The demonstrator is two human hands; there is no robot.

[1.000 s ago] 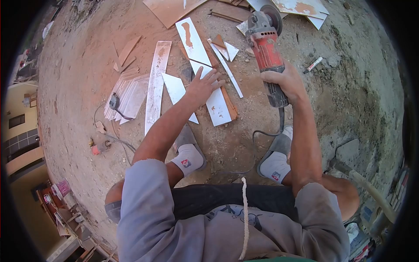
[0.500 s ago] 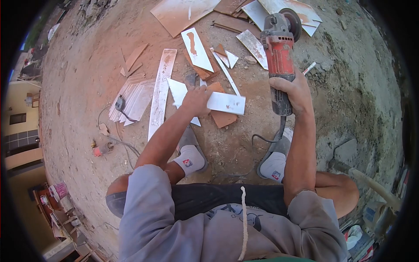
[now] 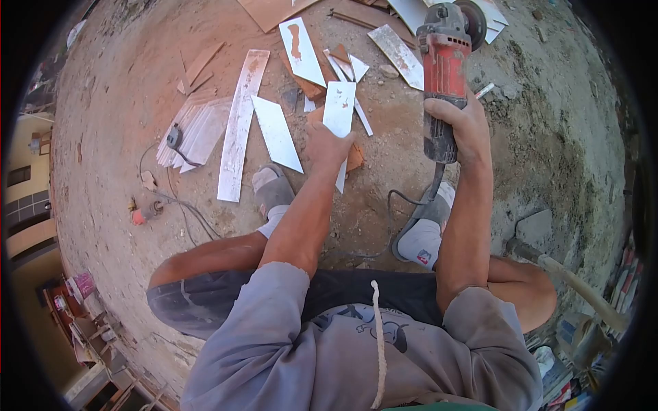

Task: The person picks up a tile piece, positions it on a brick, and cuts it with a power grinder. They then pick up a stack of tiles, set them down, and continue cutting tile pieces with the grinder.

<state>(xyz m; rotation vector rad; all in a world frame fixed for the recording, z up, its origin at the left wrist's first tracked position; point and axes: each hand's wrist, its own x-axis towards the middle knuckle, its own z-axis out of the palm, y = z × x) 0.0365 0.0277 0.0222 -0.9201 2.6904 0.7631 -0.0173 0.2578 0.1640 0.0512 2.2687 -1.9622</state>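
Note:
My right hand (image 3: 463, 129) is wrapped round the dark rear body of a red angle grinder (image 3: 446, 72), held upright with its disc (image 3: 473, 25) at the top and its cord running down toward my foot. My left hand (image 3: 329, 145) grips a white tile strip (image 3: 339, 108) by its near end, the strip pointing away from me. Under it lies a brown tile piece, mostly hidden. Left of that hand a slanted white tile piece (image 3: 277, 133) lies on the ground, beside a long white strip (image 3: 243, 127).
A fanned stack of tiles (image 3: 199, 130) lies to the left, with a dark corded object (image 3: 175, 137) on it. Farther off are a white tile piece with a brown patch (image 3: 303, 55) and larger boards. A long-handled tool (image 3: 582, 284) lies at the right; a red item (image 3: 142, 215) sits left.
My left hand has turned the white tile strip from pointing right to pointing away from me. The grinder stays in my right hand, and the view has shifted slightly.

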